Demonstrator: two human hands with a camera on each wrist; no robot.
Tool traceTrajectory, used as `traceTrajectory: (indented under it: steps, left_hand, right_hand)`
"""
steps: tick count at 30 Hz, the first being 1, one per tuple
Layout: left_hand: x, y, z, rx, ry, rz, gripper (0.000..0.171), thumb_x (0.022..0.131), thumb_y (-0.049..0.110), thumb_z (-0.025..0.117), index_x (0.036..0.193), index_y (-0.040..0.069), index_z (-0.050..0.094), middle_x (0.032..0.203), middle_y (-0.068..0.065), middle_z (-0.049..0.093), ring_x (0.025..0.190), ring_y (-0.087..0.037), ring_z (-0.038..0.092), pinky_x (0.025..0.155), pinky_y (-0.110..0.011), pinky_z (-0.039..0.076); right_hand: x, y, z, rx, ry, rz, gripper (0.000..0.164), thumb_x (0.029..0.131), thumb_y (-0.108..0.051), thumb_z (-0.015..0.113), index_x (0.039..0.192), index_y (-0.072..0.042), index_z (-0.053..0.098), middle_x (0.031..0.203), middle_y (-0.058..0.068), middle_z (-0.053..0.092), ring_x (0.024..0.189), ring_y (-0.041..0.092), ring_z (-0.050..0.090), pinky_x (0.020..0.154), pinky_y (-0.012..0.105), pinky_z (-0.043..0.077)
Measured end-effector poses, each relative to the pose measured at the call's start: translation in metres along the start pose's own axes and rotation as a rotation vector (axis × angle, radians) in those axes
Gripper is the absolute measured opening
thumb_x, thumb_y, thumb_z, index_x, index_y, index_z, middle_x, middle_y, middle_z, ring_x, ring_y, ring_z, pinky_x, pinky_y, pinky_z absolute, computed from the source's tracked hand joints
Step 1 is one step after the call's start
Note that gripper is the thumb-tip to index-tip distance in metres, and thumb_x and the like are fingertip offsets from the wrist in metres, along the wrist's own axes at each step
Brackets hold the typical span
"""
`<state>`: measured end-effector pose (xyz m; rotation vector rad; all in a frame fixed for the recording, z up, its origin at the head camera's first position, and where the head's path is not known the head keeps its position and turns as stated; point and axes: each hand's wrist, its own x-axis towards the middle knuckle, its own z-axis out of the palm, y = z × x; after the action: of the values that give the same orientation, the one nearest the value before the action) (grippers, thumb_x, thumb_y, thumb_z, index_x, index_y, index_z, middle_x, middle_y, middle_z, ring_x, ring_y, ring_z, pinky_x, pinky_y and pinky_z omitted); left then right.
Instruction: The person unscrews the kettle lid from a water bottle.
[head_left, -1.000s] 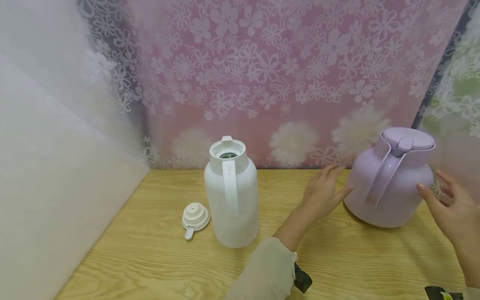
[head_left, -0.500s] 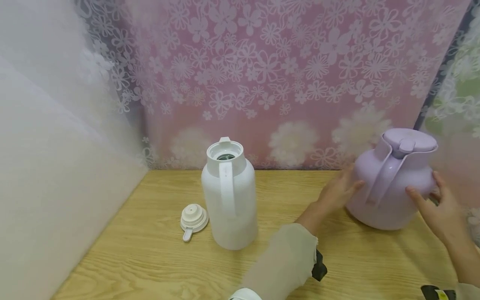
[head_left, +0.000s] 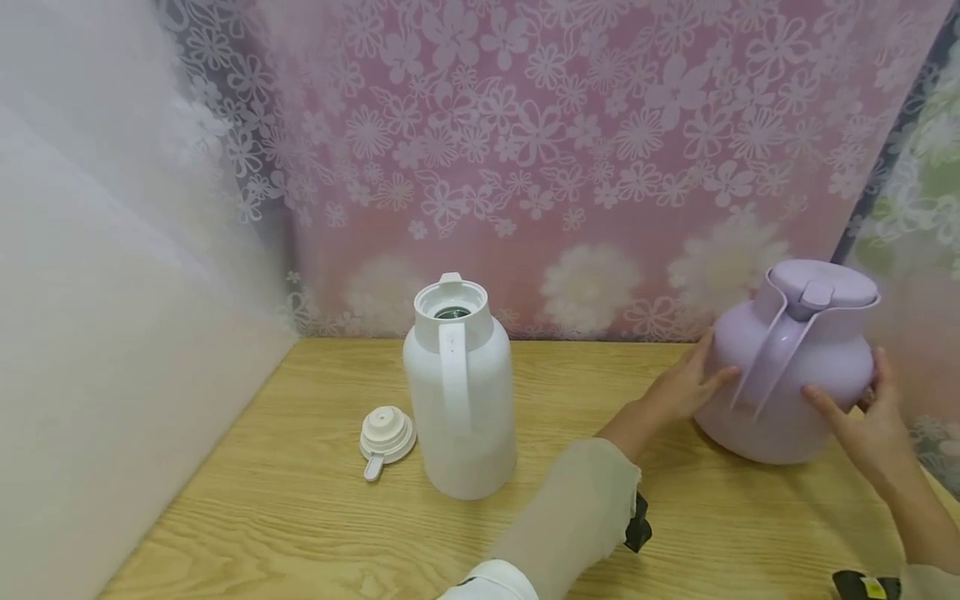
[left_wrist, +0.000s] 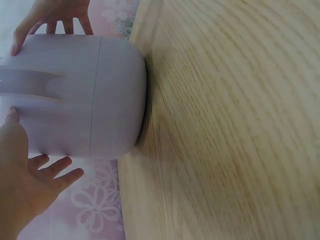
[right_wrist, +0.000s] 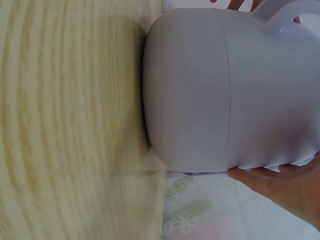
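Observation:
A lilac vacuum jug (head_left: 806, 358) stands at the right on the wooden table, its lid on and its handle facing me. My left hand (head_left: 684, 387) holds its left side, thumb on the front near the handle. On the opposite side my right hand (head_left: 870, 429) grips the body, thumb in front and fingers partly hidden behind. Both wrist views show the jug's base (left_wrist: 122, 95) at the tabletop with a dark shadow beneath. Left of centre stands a white vacuum jug (head_left: 480, 442) with its mouth uncovered. Beside it lies a white stopper (head_left: 386, 432).
Behind the table (head_left: 300, 525) hangs a pink flowered curtain (head_left: 525, 167), close to the lilac jug. A pale wall (head_left: 112, 292) bounds the left side. A green flowered sheet (head_left: 930, 192) hangs at the right.
Both hands have closed in on the lilac jug and now hold its sides; the left moved right, the right moved left. The lilac jug looks nearly unmoved; the white jug and stopper stay put.

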<state>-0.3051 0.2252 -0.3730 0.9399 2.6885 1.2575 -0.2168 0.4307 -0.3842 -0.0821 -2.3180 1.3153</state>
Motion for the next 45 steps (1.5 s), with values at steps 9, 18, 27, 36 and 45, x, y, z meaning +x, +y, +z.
traceTrajectory:
  steps: [9, 18, 27, 36, 45]
  left_hand:
    - [0.005, -0.011, -0.001, -0.284, -0.065, 0.043, 0.081, 0.090, 0.031, 0.059, 0.147, 0.032, 0.001, 0.150, 0.008, 0.013, 0.132, -0.010, 0.019, 0.102, -0.029, 0.024]
    - [0.005, -0.014, 0.000, -0.473, -0.053, 0.007, 0.082, 0.088, 0.022, 0.063, 0.146, 0.038, 0.008, 0.148, 0.006, 0.018, 0.128, -0.014, 0.030, 0.097, -0.028, 0.032]
    - [0.000, -0.012, 0.000, -0.548, 0.013, -0.093, 0.074, 0.086, 0.028, 0.065, 0.142, 0.045, 0.021, 0.143, 0.005, 0.032, 0.118, -0.017, 0.044, 0.085, -0.030, 0.044]
    - [-0.008, -0.007, 0.008, -0.501, 0.101, -0.035, 0.074, 0.085, 0.027, 0.067, 0.146, 0.031, 0.024, 0.144, 0.005, 0.031, 0.123, -0.015, 0.038, 0.095, -0.026, 0.035]
    - [-0.027, 0.004, 0.007, -0.520, 0.149, -0.069, 0.074, 0.083, 0.029, 0.069, 0.144, 0.032, 0.028, 0.142, 0.006, 0.035, 0.122, -0.014, 0.039, 0.094, -0.026, 0.036]
  right_hand:
    - [-0.001, 0.004, 0.001, 0.033, -0.036, -0.038, 0.092, 0.090, -0.017, 0.057, 0.144, -0.031, -0.016, 0.149, 0.020, -0.006, 0.124, 0.054, 0.010, 0.106, 0.042, 0.006]
    - [0.008, 0.012, 0.004, 0.039, 0.006, -0.030, 0.092, 0.088, -0.017, 0.060, 0.145, -0.030, -0.012, 0.149, 0.015, 0.004, 0.126, 0.046, 0.017, 0.106, 0.040, 0.010]
    - [0.002, -0.004, 0.002, 0.055, -0.037, -0.029, 0.090, 0.090, -0.014, 0.058, 0.144, -0.035, -0.011, 0.151, 0.013, -0.002, 0.128, 0.050, 0.010, 0.105, 0.051, 0.010]
    - [-0.004, -0.005, -0.004, 0.038, -0.066, -0.021, 0.088, 0.091, -0.014, 0.057, 0.144, -0.037, -0.008, 0.152, 0.010, -0.001, 0.130, 0.048, 0.009, 0.105, 0.044, 0.016]
    - [-0.012, -0.004, -0.009, 0.010, -0.077, -0.038, 0.087, 0.091, -0.011, 0.058, 0.145, -0.036, -0.005, 0.152, 0.007, 0.000, 0.132, 0.027, 0.016, 0.079, 0.003, 0.030]
